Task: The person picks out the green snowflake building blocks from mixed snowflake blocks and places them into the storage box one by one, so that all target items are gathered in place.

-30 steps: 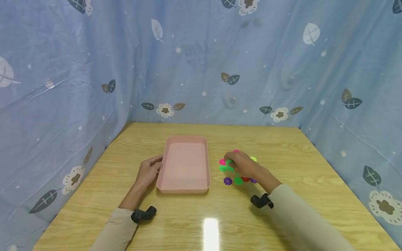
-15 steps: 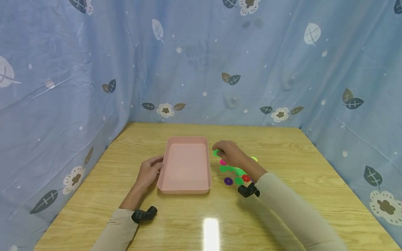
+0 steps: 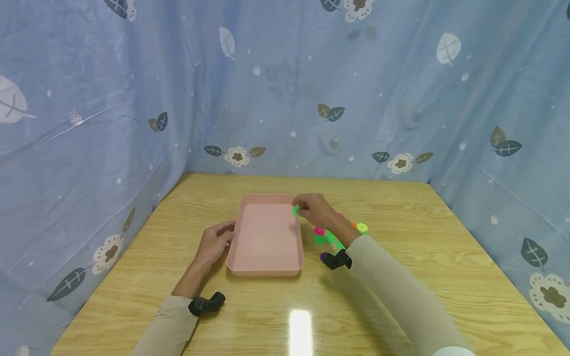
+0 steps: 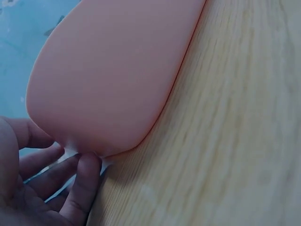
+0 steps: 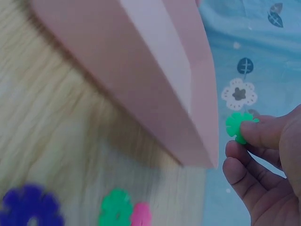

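Observation:
A shallow pink tray [image 3: 265, 273] lies on the table. My left hand [image 3: 215, 244] rests at its left side, fingertips touching the outer wall [image 4: 108, 80] in the left wrist view. Above the tray's far right edge, my right hand [image 3: 315, 210] pinches a green flower-shaped disc [image 5: 237, 125] between thumb and fingers. Several more flower-shaped discs lie to the right of the tray, among them a pink disc [image 3: 319, 231], a yellow disc [image 3: 362, 227] and a purple disc [image 5: 30, 207]. My right forearm partly hides this group in the head view.
The wooden table [image 3: 249, 316] reaches back to a blue patterned curtain [image 3: 285, 99], which also hangs along both sides. Each wrist wears a black camera mount, one on the left [image 3: 207, 303] and one on the right [image 3: 337, 259].
My right hand has picked a green disc from the group and carried it left to the tray's far right edge. My left hand stays at the tray's left side.

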`<control>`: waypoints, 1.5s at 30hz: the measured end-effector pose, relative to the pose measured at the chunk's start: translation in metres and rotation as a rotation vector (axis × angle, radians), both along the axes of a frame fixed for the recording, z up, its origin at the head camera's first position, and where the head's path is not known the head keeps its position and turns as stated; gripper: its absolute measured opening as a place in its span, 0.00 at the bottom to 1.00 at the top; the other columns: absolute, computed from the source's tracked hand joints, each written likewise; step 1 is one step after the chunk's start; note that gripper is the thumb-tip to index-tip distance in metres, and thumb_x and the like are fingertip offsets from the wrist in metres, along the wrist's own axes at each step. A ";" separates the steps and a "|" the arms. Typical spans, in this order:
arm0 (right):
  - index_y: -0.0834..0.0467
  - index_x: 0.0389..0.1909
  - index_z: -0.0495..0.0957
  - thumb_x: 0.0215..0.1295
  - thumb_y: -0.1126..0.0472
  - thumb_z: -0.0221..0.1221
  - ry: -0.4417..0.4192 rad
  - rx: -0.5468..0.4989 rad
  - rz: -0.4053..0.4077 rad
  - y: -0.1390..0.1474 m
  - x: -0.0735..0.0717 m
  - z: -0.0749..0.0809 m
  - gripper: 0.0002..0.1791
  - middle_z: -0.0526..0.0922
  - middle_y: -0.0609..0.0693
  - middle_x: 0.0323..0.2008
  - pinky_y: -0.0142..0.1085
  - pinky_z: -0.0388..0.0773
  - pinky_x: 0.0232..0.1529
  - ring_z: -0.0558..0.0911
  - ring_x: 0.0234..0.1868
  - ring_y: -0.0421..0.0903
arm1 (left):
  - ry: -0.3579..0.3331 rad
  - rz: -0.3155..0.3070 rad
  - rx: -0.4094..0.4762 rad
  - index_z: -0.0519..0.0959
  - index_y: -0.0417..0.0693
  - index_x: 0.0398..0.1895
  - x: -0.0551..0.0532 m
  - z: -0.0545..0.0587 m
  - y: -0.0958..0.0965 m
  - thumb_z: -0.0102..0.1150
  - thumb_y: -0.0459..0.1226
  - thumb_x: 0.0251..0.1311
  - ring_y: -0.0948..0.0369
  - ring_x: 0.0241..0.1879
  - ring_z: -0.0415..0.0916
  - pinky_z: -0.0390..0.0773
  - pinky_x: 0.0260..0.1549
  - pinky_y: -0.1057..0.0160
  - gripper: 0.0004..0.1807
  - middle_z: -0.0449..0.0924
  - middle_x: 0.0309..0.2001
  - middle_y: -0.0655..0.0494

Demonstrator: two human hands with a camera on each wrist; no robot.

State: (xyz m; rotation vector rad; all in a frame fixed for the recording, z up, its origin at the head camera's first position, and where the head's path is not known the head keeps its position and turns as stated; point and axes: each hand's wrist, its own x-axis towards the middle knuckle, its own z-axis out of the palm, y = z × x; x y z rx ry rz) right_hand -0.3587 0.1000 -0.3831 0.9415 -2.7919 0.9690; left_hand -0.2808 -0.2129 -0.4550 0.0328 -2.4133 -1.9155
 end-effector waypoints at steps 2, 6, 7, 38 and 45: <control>0.63 0.53 0.82 0.70 0.69 0.60 -0.011 -0.015 -0.010 -0.007 -0.005 0.000 0.13 0.84 0.53 0.38 0.42 0.80 0.43 0.78 0.37 0.46 | 0.004 -0.007 -0.007 0.75 0.42 0.68 0.000 0.000 0.000 0.53 0.34 0.67 0.54 0.42 0.82 0.84 0.37 0.63 0.25 0.80 0.60 0.41; 0.64 0.52 0.82 0.69 0.68 0.61 -0.005 -0.037 -0.011 -0.020 -0.015 0.003 0.12 0.83 0.52 0.37 0.41 0.79 0.44 0.78 0.38 0.47 | 0.014 -0.021 0.001 0.75 0.41 0.68 -0.001 0.000 0.001 0.54 0.33 0.66 0.53 0.43 0.83 0.84 0.38 0.64 0.26 0.80 0.60 0.39; 0.65 0.52 0.82 0.69 0.68 0.61 -0.004 -0.039 -0.005 -0.022 -0.017 0.004 0.12 0.82 0.52 0.35 0.41 0.78 0.42 0.76 0.36 0.47 | 0.014 -0.029 0.005 0.74 0.40 0.68 -0.002 0.000 0.001 0.53 0.33 0.67 0.52 0.43 0.83 0.84 0.38 0.63 0.26 0.79 0.61 0.38; 0.63 0.44 0.82 0.66 0.70 0.61 -0.238 -0.155 -0.021 -0.102 -0.026 -0.032 0.07 0.84 0.53 0.42 0.38 0.82 0.42 0.83 0.40 0.49 | -0.006 -0.106 0.050 0.71 0.39 0.71 0.001 -0.002 0.010 0.54 0.32 0.67 0.51 0.40 0.84 0.87 0.34 0.59 0.27 0.77 0.63 0.38; 0.60 0.41 0.83 0.66 0.68 0.64 -0.206 -0.111 -0.013 -0.109 -0.026 -0.044 0.05 0.83 0.50 0.38 0.34 0.78 0.40 0.78 0.38 0.45 | 0.002 -0.130 0.014 0.68 0.37 0.72 0.001 -0.001 0.011 0.50 0.31 0.68 0.49 0.43 0.84 0.87 0.35 0.58 0.29 0.75 0.64 0.35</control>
